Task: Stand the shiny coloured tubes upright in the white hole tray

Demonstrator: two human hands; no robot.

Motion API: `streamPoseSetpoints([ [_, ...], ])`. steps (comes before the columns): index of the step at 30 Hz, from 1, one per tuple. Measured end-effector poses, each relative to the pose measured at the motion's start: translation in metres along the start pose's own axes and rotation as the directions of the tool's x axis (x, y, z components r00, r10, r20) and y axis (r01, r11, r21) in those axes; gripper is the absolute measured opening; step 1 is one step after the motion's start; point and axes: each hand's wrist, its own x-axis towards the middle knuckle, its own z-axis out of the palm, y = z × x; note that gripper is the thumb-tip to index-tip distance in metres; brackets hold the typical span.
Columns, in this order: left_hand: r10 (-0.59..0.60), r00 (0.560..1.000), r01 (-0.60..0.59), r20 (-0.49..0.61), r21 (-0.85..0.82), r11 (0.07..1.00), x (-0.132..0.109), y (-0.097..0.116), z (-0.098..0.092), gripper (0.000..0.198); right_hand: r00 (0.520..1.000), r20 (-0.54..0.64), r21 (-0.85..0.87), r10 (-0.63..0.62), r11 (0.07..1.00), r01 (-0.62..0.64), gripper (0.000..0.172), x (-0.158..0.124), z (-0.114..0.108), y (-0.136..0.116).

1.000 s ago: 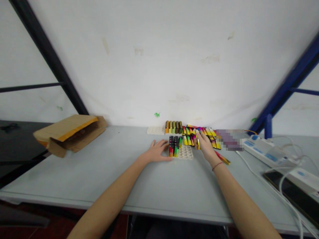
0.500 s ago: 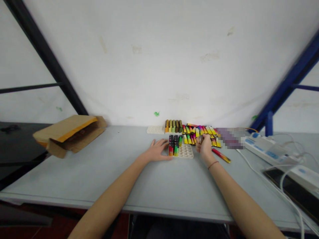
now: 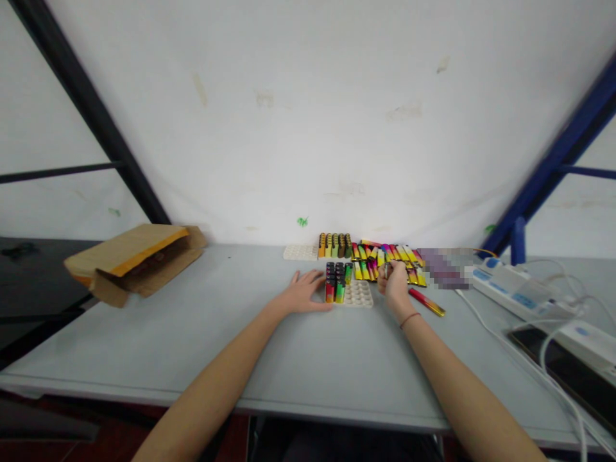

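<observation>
My left hand (image 3: 302, 292) lies flat on the grey table (image 3: 202, 327), fingers spread, touching the left edge of a white tray (image 3: 360, 295) that holds several upright coloured lighters (image 3: 337, 281). My right hand (image 3: 395, 287) is closed around one lighter, held just right of that tray. Behind it lies a heap of yellow and pink lighters (image 3: 387, 262). A second white tray (image 3: 300, 252) with a row of lighters (image 3: 335, 245) stands against the wall. One red and yellow lighter (image 3: 426, 302) lies loose to the right of my right hand.
An open cardboard box (image 3: 132, 260) lies on its side at the table's far left. White power strips (image 3: 514, 290) with cables and a dark phone (image 3: 563, 369) sit on the right. A blue frame post (image 3: 517, 242) rises at the back right.
My right hand left the heap, closed on one lighter and drew back toward the near tray. My left hand has stayed in place.
</observation>
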Motion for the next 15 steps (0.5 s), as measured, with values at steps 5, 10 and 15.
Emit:
streamPoseSetpoints([
  [5,0.001,1.000,-0.001,0.001,0.007,1.000,-0.0003,0.0004,-0.0008,0.086,1.000,0.001,0.063,0.021,0.998,-0.021,0.037,0.0015,-0.0021,-0.0028],
  [10,0.016,1.000,-0.015,-0.015,0.010,1.000,0.0003,0.0001,0.0001,0.086,0.999,-0.011,0.066,0.049,0.997,-0.048,0.040,0.0034,-0.0049,-0.0003],
  [15,0.014,1.000,-0.014,-0.011,0.010,1.000,0.0007,-0.0012,0.0014,0.087,0.997,0.031,0.057,0.071,0.996,-0.073,0.043,0.0043,-0.0050,-0.0042],
])
